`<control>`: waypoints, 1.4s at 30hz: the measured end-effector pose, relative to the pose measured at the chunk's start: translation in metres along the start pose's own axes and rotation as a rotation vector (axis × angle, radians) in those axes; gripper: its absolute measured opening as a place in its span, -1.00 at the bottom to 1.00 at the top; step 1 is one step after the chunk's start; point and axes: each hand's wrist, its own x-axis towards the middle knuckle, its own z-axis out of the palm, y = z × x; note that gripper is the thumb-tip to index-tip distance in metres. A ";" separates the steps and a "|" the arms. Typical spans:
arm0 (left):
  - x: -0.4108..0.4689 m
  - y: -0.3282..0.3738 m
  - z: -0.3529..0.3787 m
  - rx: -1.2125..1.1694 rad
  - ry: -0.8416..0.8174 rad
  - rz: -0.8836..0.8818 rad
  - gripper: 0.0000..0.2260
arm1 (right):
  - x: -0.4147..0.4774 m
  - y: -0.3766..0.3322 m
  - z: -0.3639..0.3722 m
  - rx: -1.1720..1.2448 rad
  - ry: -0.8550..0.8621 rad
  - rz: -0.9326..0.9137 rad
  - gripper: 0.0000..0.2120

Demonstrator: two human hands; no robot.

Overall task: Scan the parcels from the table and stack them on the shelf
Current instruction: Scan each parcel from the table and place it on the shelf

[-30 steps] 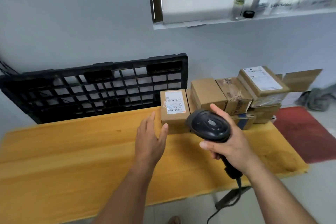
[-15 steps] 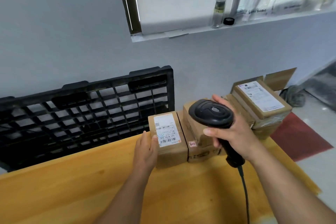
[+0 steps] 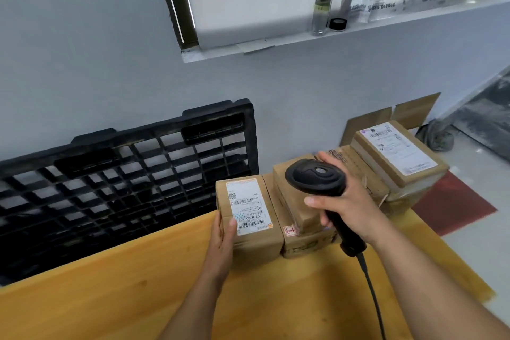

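A small brown parcel (image 3: 256, 240) with a white barcode label stands on the wooden table (image 3: 138, 292). My left hand (image 3: 222, 234) grips its left side, thumb on the label's edge. My right hand (image 3: 347, 201) holds a black handheld scanner (image 3: 317, 178) by its handle, the head just right of and above that parcel. More brown parcels (image 3: 300, 210) sit packed to the right, the farthest a labelled parcel (image 3: 397, 154) on top of others. My right hand and the scanner hide part of them.
A black plastic pallet (image 3: 124, 182) leans on the wall behind the table. A wall ledge (image 3: 276, 45) above holds a glass jar (image 3: 321, 9), a black cap and bags. The scanner cable (image 3: 372, 295) trails down right. A red mat (image 3: 455, 201) lies on the floor.
My left hand reached forward and took hold of the labelled parcel's left side. The scanner in my right hand rose over the parcels. The view moved closer to the parcels.
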 end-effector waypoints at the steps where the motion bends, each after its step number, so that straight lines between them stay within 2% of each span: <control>1: 0.000 -0.002 -0.003 -0.025 -0.008 -0.023 -0.43 | 0.000 0.000 0.000 -0.004 0.002 0.003 -0.07; 5: 0.002 -0.006 -0.011 -0.110 -0.022 -0.035 -0.42 | 0.000 -0.004 0.002 -0.028 0.004 0.006 -0.09; 9: 0.001 -0.001 -0.015 -0.265 -0.051 -0.081 -0.15 | -0.001 -0.006 0.004 -0.051 0.008 0.006 -0.08; 11: 0.001 0.004 -0.018 -0.305 -0.093 -0.109 -0.11 | -0.001 -0.006 0.005 -0.057 0.009 0.003 -0.08; 15: -0.007 0.010 -0.021 -0.290 -0.155 -0.161 -0.15 | -0.005 -0.009 0.007 -0.074 0.003 0.011 -0.09; 18: -0.017 0.012 -0.031 -0.245 -0.266 -0.224 0.06 | -0.007 -0.012 0.007 -0.083 0.002 0.017 -0.10; 21: -0.028 0.009 -0.039 -0.192 -0.342 -0.232 0.17 | -0.010 -0.016 0.008 -0.095 -0.022 0.017 -0.11; 30: -0.046 0.016 -0.038 -0.096 -0.078 0.037 0.25 | -0.055 -0.018 0.015 0.006 -0.115 -0.039 -0.07; 36: -0.060 0.024 -0.037 -0.004 0.035 0.195 0.30 | -0.094 -0.013 0.016 0.115 -0.134 -0.094 -0.10; 42: -0.072 0.031 -0.037 0.101 0.149 0.277 0.29 | -0.127 -0.013 0.007 0.216 -0.164 -0.163 -0.12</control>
